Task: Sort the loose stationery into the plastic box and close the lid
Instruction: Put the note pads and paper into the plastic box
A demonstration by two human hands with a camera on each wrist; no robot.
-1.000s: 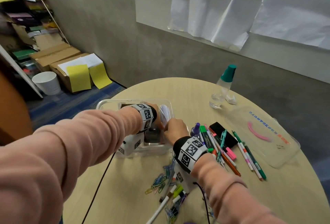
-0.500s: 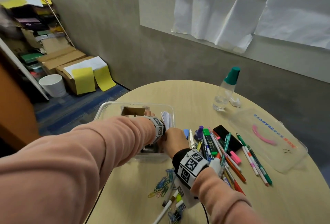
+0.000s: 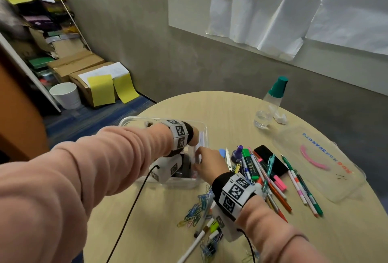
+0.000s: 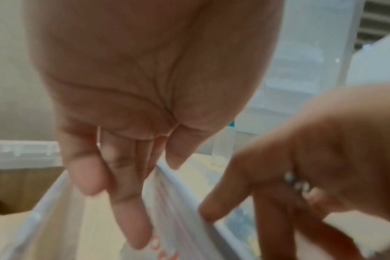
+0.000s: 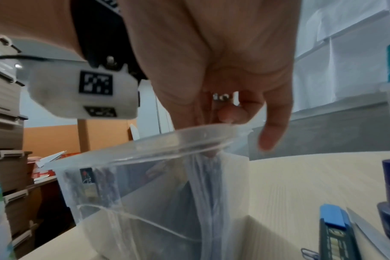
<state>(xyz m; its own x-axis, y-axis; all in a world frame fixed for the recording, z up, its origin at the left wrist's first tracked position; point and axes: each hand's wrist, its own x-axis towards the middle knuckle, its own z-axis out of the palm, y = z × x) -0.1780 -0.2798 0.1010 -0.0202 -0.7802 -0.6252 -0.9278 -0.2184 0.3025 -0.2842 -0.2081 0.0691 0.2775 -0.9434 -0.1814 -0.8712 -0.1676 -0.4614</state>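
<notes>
Both hands are working at the right end of the plastic box [image 3: 134, 121], which is sitting on the tabletop [image 3: 231, 107] with its lid [image 3: 319, 164] lying well apart to the right, still off. The left hand [image 4: 131, 98] is reaching down into the box with its fingers extended, and a stack of white paper sheets [image 4: 178, 202] is standing on edge between its fingers and thumb, so it is holding the stack lightly rather than clamping it. The right hand [image 3: 207, 162] is at the box's right wall, its fingers [image 5: 272, 126] curling over the rim and touching the sheets from the other side; whether it is pinching them or only steadying them I cannot tell.

Most of the stationery is still waiting outside: pens and markers [image 3: 270, 174], scissors [image 3: 228, 158], a purple bottle [image 3: 238, 153] and a heap of paper clips [image 3: 197, 210] lying just beside the box.

The sheets look thin and floppy. If the hands let go before the stack is leaning against the wall, it is likely to slump or fan out across the floor of the box and take the room the pens need. Pushing down hard could bend the edges. A sleeve or wrist cable sweeping low could also scatter the clips.
</notes>
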